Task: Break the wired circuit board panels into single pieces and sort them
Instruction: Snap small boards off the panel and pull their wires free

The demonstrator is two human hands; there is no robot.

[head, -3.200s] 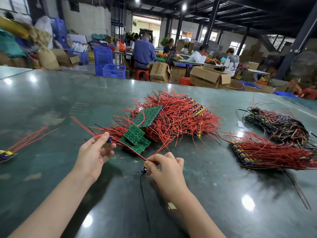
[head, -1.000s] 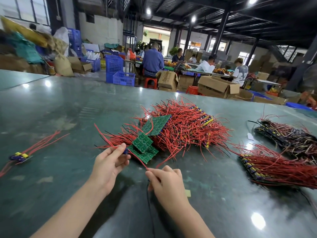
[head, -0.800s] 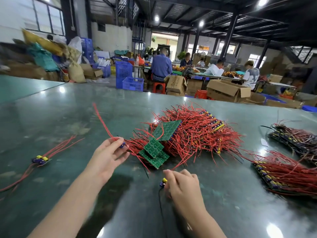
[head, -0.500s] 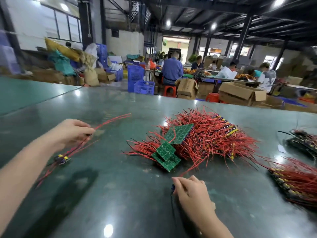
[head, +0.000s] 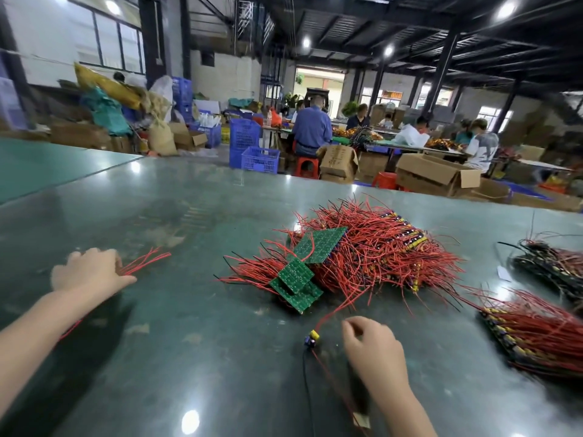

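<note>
Left hand (head: 88, 274) has swung out to the far-left red wires (head: 146, 263), fingers curled over their ends (grip unclear, blurred). Right hand (head: 372, 345) sits loosely curled, holding nothing, beside a single piece (head: 312, 338) on the table (head: 205, 342). Unbroken panels (head: 299, 272) top the central pile.

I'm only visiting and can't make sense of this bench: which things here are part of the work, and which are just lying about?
Part of the work:
- big heap of red-wired boards
- green panels
- single piece by the right hand
- red wires under the left hand
- sorted bundles

Lying about:
- cardboard boxes
- blue crates
- red stools
</note>
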